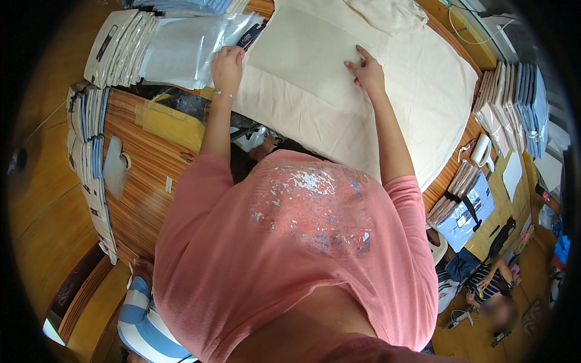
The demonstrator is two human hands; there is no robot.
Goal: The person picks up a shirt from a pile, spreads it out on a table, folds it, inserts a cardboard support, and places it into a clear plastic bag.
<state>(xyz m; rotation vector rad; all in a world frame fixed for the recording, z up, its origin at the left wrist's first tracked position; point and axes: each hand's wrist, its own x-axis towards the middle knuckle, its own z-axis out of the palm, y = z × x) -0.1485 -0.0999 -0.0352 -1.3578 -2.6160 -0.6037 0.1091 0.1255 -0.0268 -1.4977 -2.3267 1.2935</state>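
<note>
A folded cream cloth [302,51] lies flat on a larger cream sheet [423,91] spread over the wooden table. My left hand [227,65] grips the folded cloth's left edge, fingers curled over it, beside a clear plastic bag [187,45]. My right hand [366,71] presses on the folded cloth's right edge, index finger stretched out. Another cream piece [390,13] lies bunched at the far edge. My pink shirt fills the lower half of the view.
Stacks of packed garments stand at the far left [118,48], along the table's left side [88,139] and at the right [514,103]. A tape dispenser [481,150] sits at the right edge. Another person [490,284] sits on the floor, lower right.
</note>
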